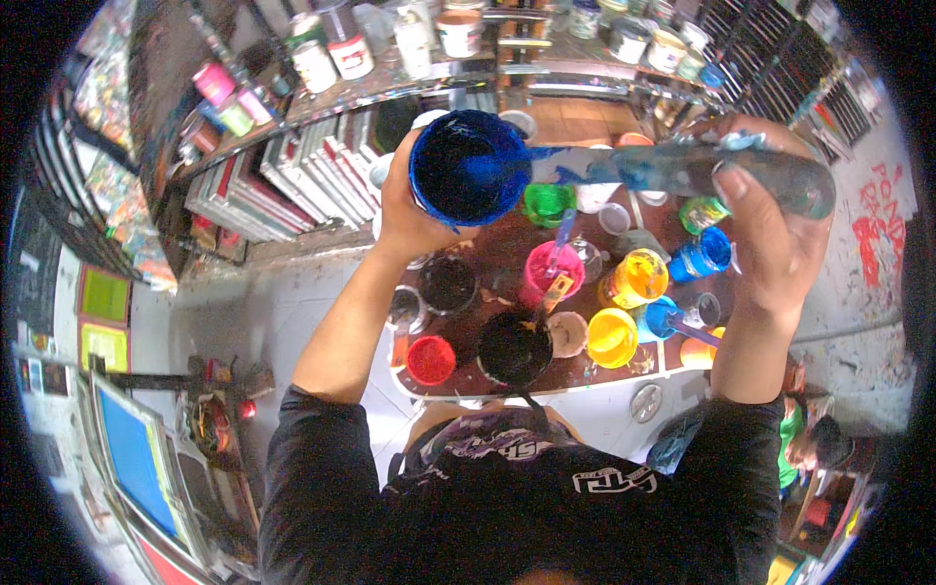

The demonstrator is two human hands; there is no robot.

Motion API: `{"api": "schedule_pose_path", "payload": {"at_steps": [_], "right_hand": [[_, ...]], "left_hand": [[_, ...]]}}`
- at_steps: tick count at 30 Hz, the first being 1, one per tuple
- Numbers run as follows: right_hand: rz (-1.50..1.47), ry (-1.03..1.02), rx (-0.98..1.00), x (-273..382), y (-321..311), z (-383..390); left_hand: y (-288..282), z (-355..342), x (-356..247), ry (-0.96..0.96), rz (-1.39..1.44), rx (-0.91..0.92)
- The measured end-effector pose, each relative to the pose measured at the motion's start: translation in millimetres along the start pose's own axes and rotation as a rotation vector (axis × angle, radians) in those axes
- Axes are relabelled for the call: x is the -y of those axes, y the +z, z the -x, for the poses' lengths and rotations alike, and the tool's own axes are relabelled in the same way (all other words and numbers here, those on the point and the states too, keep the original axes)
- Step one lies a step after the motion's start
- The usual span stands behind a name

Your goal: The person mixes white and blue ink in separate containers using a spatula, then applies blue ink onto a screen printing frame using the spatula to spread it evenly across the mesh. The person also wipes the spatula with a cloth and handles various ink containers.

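My left hand is wrapped round a tub of dark blue paint, held up with its mouth facing me. In my right hand is a paint-stained spatula, gripped by its wide handle with the thumb on top. Its blue-smeared blade reaches left to the tub's rim, where a streak of blue paint lies. Below both hands, on a dark red table, stand a pink paint tub, yellow tubs, a blue tub, a green tub and a red tub.
Black containers stand on the table's near side. Beyond it, a shelf carries several jars, with a row of upright frames underneath. A screen frame with a blue panel leans at the left. Another person is at the lower right.
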State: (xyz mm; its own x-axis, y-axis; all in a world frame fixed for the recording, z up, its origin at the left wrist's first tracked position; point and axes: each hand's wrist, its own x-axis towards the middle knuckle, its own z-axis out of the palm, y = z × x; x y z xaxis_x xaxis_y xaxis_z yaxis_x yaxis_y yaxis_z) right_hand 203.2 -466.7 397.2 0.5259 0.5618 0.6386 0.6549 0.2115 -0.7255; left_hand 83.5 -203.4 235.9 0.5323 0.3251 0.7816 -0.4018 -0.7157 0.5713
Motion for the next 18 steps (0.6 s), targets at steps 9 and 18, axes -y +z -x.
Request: {"api": "schedule_pose_path", "payload": {"at_steps": [9, 18], "right_hand": [[-0.669, 0.114, 0.016, 8.0, 87.5, 26.0], [-1.112, 0.324, 0.280, -21.2, 165.0, 52.7]], "left_hand": [[-88.4, 56.8, -65.2, -0.070, -0.646, -0.115], [-180.7, 168.8, -105.2, -0.197, -0.910, -0.395]]}}
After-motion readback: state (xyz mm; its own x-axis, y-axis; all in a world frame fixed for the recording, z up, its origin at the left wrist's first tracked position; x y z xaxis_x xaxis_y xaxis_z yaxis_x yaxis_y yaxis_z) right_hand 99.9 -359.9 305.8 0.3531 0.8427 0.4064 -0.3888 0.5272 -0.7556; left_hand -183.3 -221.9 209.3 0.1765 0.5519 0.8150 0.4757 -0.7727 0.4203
